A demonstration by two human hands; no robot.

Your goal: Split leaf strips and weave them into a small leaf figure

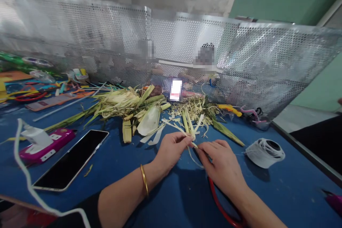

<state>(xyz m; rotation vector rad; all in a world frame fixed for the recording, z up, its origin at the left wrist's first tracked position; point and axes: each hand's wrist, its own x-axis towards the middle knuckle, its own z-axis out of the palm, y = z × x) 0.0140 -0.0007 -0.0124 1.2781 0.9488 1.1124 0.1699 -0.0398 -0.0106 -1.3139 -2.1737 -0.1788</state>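
Note:
My left hand [173, 151], with a gold bangle on its wrist, pinches a bundle of pale corn husk strips [189, 123] over the middle of the table. Close beside it, my right hand [220, 158] has thumb and fingers closed on the near end of the same strips. A thin pale strand curves down between the two hands. Under my right hand and forearm shows a red loop [217, 197], like a scissor handle; the rest of it is hidden. Behind my hands lie a heap of corn husks [120, 101] and a pile of shredded husk bits [184, 108].
A white thread spool [264, 153] stands to the right. At left lie a black-screened phone [72, 160] and a purple power strip [50, 146] with a white cable. A perforated metal screen [107, 42] bounds the blue table [267, 199]. A dark-sleeved person is at far right.

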